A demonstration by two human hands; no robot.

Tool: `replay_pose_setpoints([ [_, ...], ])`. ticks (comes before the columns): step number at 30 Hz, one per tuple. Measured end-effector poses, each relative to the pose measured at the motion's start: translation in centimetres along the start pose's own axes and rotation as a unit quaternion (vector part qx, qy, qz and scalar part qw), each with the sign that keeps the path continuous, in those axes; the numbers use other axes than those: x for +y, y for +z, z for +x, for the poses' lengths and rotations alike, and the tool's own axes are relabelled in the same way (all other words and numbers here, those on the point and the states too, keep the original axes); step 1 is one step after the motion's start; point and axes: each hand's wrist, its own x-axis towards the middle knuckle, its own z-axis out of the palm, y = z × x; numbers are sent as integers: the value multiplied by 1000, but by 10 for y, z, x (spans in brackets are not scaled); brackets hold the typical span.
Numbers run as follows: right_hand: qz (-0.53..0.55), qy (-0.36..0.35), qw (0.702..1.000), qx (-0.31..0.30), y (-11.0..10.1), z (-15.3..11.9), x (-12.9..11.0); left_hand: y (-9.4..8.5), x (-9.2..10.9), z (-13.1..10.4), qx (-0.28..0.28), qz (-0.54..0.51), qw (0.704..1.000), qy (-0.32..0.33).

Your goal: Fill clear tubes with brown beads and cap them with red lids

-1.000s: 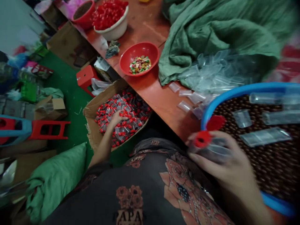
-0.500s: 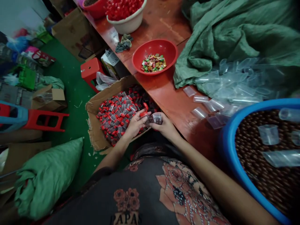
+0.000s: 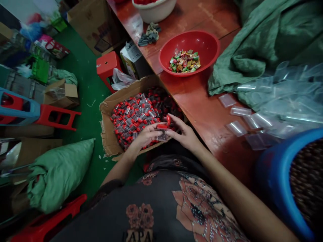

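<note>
Resting between left fingers [image 3: 154, 134] and right fingers [image 3: 174, 135] is a container [image 3: 163, 136].

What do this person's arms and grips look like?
The left grip and right grip wear no gloves. Both the left forearm and right forearm are bare, with no watch or bracelet showing. A dark sleeve ends near the left elbow; the right sleeve is out of view.

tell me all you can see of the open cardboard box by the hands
The cardboard box is brown, open-topped and upright, its left edge ragged. Small clear-and-red containers lie heaped inside. It sits alongside the table, its right part shadowed. The left hand and right hand are at its near edge; contact is unclear.
</note>
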Motion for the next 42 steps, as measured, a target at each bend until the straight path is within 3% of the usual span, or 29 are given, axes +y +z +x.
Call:
replay_pose_setpoints([
  [3,-126,-67,990,2,-13,-15,-18,23,-7,9,3,7,1000,12],
  [7,-252,-120,960,17,-27,-38,-22,55,-18,21,13,-28,999,10],
  [10,-308,-122,943,40,-31,-54,-21,75,-26,30,17,-48,998,-29],
  [15,-360,-70,928,66,-30,-69,-27,100,-35,36,120,-46,991,-34],
  [19,-400,-74,912,48,-33,-74,-30,110,-34,35,122,-31,990,-65],
  [27,-409,-175,892,84,-41,-77,-18,120,-29,29,78,-5,994,-72],
  [34,-419,-260,865,95,-41,-85,-10,122,-38,19,67,-2,995,-77],
  [36,-415,-252,868,100,-39,-87,-8,121,-40,21,57,-5,995,-81],
  [39,-413,-184,885,112,-37,-89,-9,110,-36,31,22,0,996,-84],
  [42,-398,-114,907,85,-42,-100,-24,86,-25,43,75,123,989,-36],
])
